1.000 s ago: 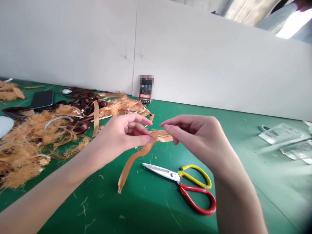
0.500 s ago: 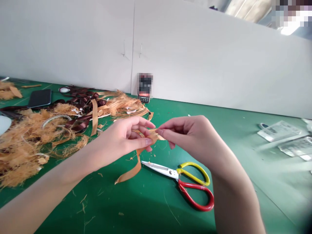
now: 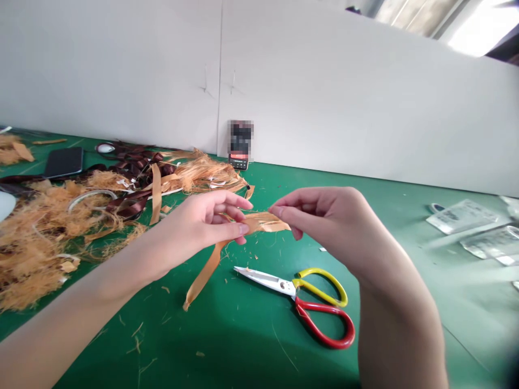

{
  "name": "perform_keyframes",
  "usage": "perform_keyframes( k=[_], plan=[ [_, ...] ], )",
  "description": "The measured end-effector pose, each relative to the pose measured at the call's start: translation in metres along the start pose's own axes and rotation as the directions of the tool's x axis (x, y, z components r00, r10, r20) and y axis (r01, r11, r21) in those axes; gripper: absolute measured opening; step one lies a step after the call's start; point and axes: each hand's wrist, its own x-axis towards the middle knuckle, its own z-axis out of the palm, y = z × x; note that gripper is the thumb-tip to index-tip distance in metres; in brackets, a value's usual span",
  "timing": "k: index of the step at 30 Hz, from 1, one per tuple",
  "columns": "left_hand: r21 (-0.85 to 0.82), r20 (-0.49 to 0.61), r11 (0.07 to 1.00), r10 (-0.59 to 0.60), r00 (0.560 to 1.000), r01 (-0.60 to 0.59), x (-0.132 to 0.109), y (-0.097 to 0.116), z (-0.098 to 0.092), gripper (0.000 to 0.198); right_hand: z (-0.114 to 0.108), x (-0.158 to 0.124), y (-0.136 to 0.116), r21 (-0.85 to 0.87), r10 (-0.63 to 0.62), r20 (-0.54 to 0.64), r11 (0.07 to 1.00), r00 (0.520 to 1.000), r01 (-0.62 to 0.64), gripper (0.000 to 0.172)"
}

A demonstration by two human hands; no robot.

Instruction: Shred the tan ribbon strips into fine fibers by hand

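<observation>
Both hands are raised over the green table [image 3: 243,335]. My left hand [image 3: 198,221] pinches an orange ribbon strip [image 3: 211,265] between thumb and fingers; its long tail hangs down to the table. My right hand [image 3: 324,221] pinches the frayed end of the same strip [image 3: 265,221], a little to the right of the left fingers. Below the hands lie scissors [image 3: 302,300] with one yellow and one red handle, blades pointing left.
A heap of frayed orange fibres [image 3: 36,243], dark brown ribbons [image 3: 138,173] and a tape ring [image 3: 91,197] covers the left side. A dark phone [image 3: 62,162] lies far left. A small device [image 3: 240,146] leans on the white wall. Clear packets [image 3: 462,216] lie right.
My hands drew together half a second ago, then parted slightly, exposing more of the frayed ribbon end between them. The hanging tail swung a little left. The scissors stayed put.
</observation>
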Motion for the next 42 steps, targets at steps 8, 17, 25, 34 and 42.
perform_keyframes(
  k=[8, 17, 25, 34, 42],
  plan=[
    [0.008, 0.027, 0.999, -0.037, 0.999, 0.037, 0.001, 0.001, 0.002, 0.024, 0.003, 0.0, 0.005, 0.057, -0.019, 0.233, 0.998, 0.972, 0.005, 0.016],
    [0.057, 0.039, 0.996, -0.069, 0.997, 0.067, 0.0, 0.006, 0.003, 0.027, -0.003, 0.0, 0.004, 0.002, 0.011, 0.173, 1.0, 0.985, -0.012, 0.014],
    [0.057, 0.024, 0.995, -0.088, 0.996, 0.086, -0.001, 0.006, 0.004, 0.028, -0.006, 0.003, 0.005, -0.02, 0.023, 0.1, 1.0, 0.995, -0.021, 0.011],
    [0.058, 0.012, 0.996, -0.076, 0.997, 0.075, 0.0, 0.002, 0.004, 0.029, -0.012, 0.002, 0.012, 0.106, -0.115, 0.098, 0.989, 0.988, 0.104, 0.016],
    [0.035, 0.042, 0.999, -0.042, 0.998, 0.041, 0.0, -0.002, 0.003, 0.026, -0.007, 0.005, 0.014, 0.016, -0.019, 0.251, 1.0, 0.968, 0.016, 0.024]
  ],
)
